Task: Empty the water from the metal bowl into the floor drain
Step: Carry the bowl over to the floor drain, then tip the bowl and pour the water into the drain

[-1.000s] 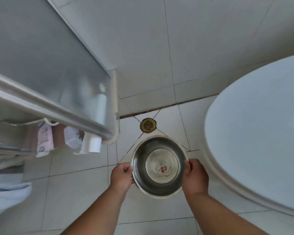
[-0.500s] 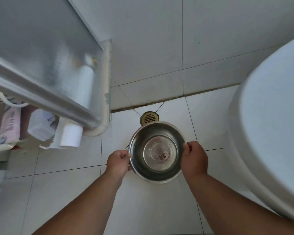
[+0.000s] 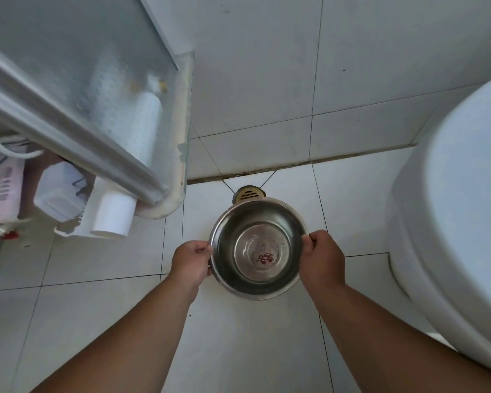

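A round metal bowl [image 3: 257,222] is held level above the white tiled floor, with a thin layer of clear water and a small red mark on its bottom. My left hand [image 3: 192,261] grips the bowl's left rim and my right hand [image 3: 323,258] grips its right rim. The brass floor drain [image 3: 248,193] lies just beyond the bowl's far edge, next to the wall; the rim hides its near part.
A white toilet [image 3: 454,222] fills the right side. On the left a frosted glass door with a metal rail [image 3: 77,143] juts out, with a white roll [image 3: 112,214] and white containers [image 3: 58,194] under it. The tiled wall [image 3: 267,80] rises behind the drain.
The bowl, held in both hands, has moved forward toward the wall, and its far rim now overlaps the drain. The view has shifted closer to the floor.
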`<act>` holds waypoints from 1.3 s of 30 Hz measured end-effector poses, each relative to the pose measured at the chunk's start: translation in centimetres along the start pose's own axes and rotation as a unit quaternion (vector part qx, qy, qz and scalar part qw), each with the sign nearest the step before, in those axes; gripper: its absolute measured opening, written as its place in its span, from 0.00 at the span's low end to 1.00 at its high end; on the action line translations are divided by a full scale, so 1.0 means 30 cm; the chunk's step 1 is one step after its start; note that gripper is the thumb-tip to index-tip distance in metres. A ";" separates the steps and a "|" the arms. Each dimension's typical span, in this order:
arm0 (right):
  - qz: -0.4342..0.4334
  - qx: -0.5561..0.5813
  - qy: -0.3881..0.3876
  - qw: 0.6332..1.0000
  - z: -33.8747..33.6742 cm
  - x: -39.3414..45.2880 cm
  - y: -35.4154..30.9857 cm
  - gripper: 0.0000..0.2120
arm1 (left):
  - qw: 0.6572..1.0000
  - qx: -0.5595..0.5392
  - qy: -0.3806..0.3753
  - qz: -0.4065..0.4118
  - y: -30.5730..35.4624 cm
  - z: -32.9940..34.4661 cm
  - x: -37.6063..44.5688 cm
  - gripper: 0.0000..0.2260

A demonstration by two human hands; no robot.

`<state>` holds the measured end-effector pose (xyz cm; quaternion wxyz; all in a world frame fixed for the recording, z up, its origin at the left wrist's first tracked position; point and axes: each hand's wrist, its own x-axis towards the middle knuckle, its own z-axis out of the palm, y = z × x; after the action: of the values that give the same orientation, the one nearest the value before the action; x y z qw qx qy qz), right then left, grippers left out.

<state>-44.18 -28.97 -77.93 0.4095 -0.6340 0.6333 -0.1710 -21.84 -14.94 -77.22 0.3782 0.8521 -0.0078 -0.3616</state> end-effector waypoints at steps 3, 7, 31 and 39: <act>0.004 -0.004 -0.005 1.000 -0.004 0.000 0.002 0.11 | 1.000 -0.005 0.001 -0.003 -0.004 0.007 -0.001 0.07; 0.013 -0.007 -0.013 1.000 -0.005 0.002 0.002 0.11 | 1.000 0.002 -0.001 -0.009 -0.013 0.016 0.012 0.07; 0.026 -0.009 -0.020 0.999 0.009 0.055 -0.051 0.11 | 0.999 -0.047 0.018 -0.016 0.061 0.022 0.038 0.14; 0.028 -0.012 -0.019 0.999 0.005 0.059 -0.051 0.11 | 0.999 -0.035 0.009 -0.009 0.066 0.039 0.042 0.20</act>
<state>-42.79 -30.80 -77.43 0.4185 -0.6244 0.6446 -0.1398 -21.11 -17.46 -77.24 0.4050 0.8415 0.0160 -0.3572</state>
